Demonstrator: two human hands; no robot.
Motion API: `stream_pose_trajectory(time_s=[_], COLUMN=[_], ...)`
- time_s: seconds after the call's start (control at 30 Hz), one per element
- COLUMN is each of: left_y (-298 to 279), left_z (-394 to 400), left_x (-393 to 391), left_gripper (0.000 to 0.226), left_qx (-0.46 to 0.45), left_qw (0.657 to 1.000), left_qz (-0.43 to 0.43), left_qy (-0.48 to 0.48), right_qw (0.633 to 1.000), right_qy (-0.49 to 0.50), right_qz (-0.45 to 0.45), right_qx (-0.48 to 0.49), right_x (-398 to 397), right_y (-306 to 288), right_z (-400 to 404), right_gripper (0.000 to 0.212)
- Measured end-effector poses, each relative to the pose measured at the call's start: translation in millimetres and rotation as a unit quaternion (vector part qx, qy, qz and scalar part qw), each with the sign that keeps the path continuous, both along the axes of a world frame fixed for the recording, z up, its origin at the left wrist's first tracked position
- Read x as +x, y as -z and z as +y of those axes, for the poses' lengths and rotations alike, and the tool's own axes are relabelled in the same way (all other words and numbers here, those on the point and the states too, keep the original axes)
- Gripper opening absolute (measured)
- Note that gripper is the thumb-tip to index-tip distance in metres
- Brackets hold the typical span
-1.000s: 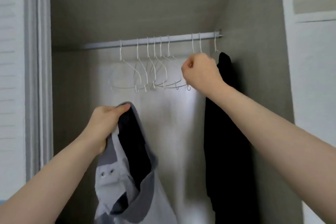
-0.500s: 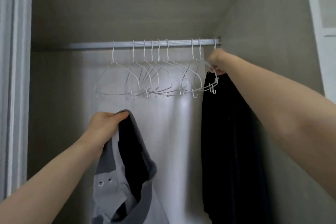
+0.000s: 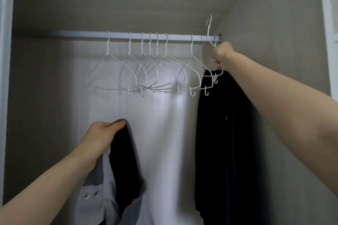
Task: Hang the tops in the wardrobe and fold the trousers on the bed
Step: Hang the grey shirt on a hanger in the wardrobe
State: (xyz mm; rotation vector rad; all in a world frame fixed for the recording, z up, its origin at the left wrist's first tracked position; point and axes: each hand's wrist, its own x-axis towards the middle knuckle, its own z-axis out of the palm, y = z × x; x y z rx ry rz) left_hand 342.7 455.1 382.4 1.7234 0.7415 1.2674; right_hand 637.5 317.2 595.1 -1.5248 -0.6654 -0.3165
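the right hand (image 3: 222,55) has its grip closed round a white hanger (image 3: 210,42), whose hook stands above the wardrobe rail (image 3: 73,34), off it. the left hand (image 3: 101,138) grips a grey top (image 3: 109,179) by its upper edge, low and left of the black garment (image 3: 225,142) hanging at the rail's right end. more empty hangers (image 3: 146,71) hang along the rail.

Hangers (image 3: 146,71) hang on the rail (image 3: 128,35), left of a hung garment (image 3: 225,133).

A home wardrobe (rail (image 3: 146,36), white hangers (image 3: 113,73), hung clothes (image 3: 225,133)).
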Motion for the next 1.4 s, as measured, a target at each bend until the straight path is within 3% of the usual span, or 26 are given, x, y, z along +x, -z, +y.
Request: stream_pose_trajectory(time_s=[0.17,0.3,0.47,0.57,0.7,0.83,0.93,1.0,1.07,1.17,1.27,1.33,1.4], left_y=[16.3,26.6,35.8,41.5,49.3,67.7,83.6,96.7,106.5,120.1,127.7,131.8,131.4], left_z=[-9.0,-30.8,-64.7,-97.0,-132.4,-161.7,-178.0,-181.4,-189.0,-193.4,-196.3,-193.5,-194.5], left_x=[9.1,17.7,18.2,16.7,15.3,13.9,9.4,7.1,6.3,2.2,-6.3,-10.8,-12.0], left_gripper=[0.044,0.038,0.055,0.053,0.047,0.042,0.045,0.053,0.039,0.014,0.012,0.015,0.010], left_qx=[-0.018,-0.071,-0.121,-0.134,-0.169,-0.220,-0.263,-0.284,-0.267,-0.122,0.026,0.040,0.009], left_qw=[0.998,0.995,0.987,0.986,0.983,0.966,0.952,0.952,0.957,0.971,0.932,0.927,0.946], left_qz=[0.047,0.069,0.091,0.082,0.012,-0.082,-0.110,-0.067,-0.028,0.107,0.296,0.307,0.250], left_qy=[-0.033,-0.030,-0.042,-0.048,-0.068,-0.107,-0.111,-0.092,-0.110,-0.178,-0.208,-0.214,-0.207], right_qw=[0.994,0.997,0.991,0.990,0.977,0.931,0.862,0.816,0.775,0.732,0.713,0.713,0.715], right_qy=[0.037,-0.035,-0.124,-0.141,-0.189,-0.313,-0.437,-0.501,-0.551,-0.600,-0.623,-0.622,-0.616], right_qz=[-0.102,-0.063,-0.016,-0.022,-0.001,0.115,0.197,0.240,0.271,0.273,0.251,0.236,0.230], right_qx=[-0.012,0.031,0.036,-0.020,-0.094,-0.149,-0.167,-0.159,-0.151,-0.171,-0.203,-0.221,-0.236], right_x=[-22.2,-44.4,-71.8,-79.1,-86.0,-86.4,-84.9,-83.8,-83.7,-79.1,-76.7,-80.1,-86.1], right_y=[21.4,54.8,103.0,134.3,177.0,216.2,240.0,251.9,260.5,270.6,277.6,282.2,288.3], right_z=[-30.9,-66.2,-114.7,-152.6,-206.4,-262.8,-303.2,-323.8,-342.7,-361.9,-370.5,-369.7,-364.8], right_gripper=[0.031,0.007,0.023,0.039,0.021,0.020,0.018,0.017,0.017,0.019,0.018,0.017,0.016])
